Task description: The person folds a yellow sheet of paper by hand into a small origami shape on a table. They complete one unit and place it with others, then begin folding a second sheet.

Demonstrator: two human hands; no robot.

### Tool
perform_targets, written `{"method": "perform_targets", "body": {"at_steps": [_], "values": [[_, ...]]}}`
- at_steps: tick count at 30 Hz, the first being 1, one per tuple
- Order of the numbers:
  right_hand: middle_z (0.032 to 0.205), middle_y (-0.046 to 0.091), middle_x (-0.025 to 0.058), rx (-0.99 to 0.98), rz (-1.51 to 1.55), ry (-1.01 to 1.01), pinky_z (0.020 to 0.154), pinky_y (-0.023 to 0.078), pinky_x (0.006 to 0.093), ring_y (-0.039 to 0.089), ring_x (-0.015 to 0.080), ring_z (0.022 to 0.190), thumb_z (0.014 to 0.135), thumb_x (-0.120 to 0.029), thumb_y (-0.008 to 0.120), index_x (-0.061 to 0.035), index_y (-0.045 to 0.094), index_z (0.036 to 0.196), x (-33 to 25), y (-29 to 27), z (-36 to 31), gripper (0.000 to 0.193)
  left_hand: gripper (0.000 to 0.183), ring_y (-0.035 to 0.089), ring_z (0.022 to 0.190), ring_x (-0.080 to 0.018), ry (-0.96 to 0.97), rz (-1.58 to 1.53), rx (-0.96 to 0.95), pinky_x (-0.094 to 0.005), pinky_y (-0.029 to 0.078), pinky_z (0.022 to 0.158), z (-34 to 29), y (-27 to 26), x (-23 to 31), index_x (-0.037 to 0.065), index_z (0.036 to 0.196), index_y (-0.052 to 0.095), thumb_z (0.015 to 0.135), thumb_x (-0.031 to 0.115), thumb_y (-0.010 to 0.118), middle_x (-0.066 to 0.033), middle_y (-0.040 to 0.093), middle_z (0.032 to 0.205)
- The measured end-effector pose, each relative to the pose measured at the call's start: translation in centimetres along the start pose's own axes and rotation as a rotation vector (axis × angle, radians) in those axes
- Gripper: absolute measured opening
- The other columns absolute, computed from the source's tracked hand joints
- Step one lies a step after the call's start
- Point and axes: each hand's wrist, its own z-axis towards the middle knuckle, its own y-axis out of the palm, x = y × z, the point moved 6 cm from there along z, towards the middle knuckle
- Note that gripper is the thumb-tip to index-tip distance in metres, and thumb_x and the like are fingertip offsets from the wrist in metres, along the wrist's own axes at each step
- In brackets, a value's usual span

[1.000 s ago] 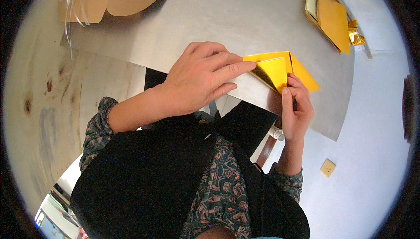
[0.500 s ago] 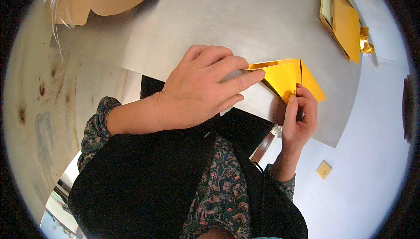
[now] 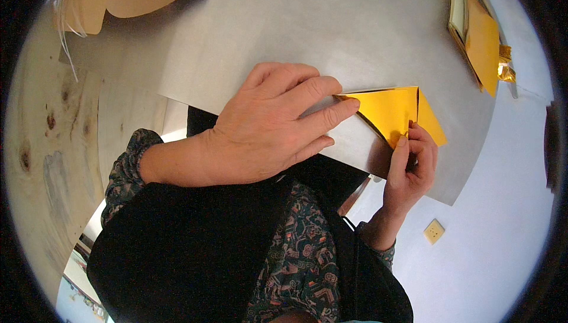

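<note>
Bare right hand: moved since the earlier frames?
Yes, slightly: the bare right hand, pinching folded gold paper, has come nearer the right front corner of the grey metal table. The head camera shifted too, so the amount is unclear.

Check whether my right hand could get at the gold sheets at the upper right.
Probably yes: the gold sheets sit by the right edge of the table, and nothing seems to block the way. But the right hand is pinching the folded paper, so it would likely need to let go first.
</note>
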Motion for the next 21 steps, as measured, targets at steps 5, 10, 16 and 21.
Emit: {"method": "perform_targets", "body": {"at_steps": [5,10,16,21], "values": [[0.107,0.070,0.0170,-0.004,0.004,-0.016,0.101,0.052,0.0411,0.067,0.0297,0.110,0.089,0.003,0.070,0.0014,0.063,0.084,-0.06,-0.04,0.02,0.010,0.063,0.055,0.117,-0.0272,-0.015,-0.033,-0.026,-0.0424,0.043,0.099,-0.18,-0.10,-0.21,0.018,0.137,0.067,0.076,0.028,0.081,-0.0022,0.060,0.131],[0.109,0.069,0.0165,-0.004,0.022,-0.018,0.102,0.052,0.0419,0.067,0.0301,0.111,0.090,0.004,0.070,0.0010,0.063,0.085,-0.19,-0.15,-0.07,0.009,0.062,0.055,0.117,-0.0279,-0.028,-0.047,-0.020,-0.0433,0.044,0.100,-0.15,-0.26,-0.13,0.017,0.135,0.068,0.076,0.029,0.082,-0.0039,0.060,0.131],[0.110,0.069,0.0162,-0.009,0.004,-0.016,0.103,0.052,0.0422,0.067,0.0299,0.112,0.091,0.003,0.069,0.0005,0.063,0.086,-0.13,-0.32,0.04,0.008,0.063,0.054,0.118,-0.0284,-0.037,-0.043,-0.029,-0.0431,0.043,0.100,0.05,-0.40,0.01,0.016,0.134,0.069,0.075,0.030,0.083,-0.0039,0.060,0.131],[0.109,0.069,0.0159,0.007,0.030,0.006,0.103,0.051,0.0422,0.067,0.0299,0.111,0.090,0.003,0.069,0.0006,0.064,0.085,-0.04,-0.39,0.03,0.008,0.064,0.054,0.119,-0.0284,-0.048,-0.060,-0.040,-0.0433,0.043,0.101,0.12,-0.41,0.09,0.016,0.134,0.069,0.074,0.030,0.083,-0.0040,0.060,0.131]]}}
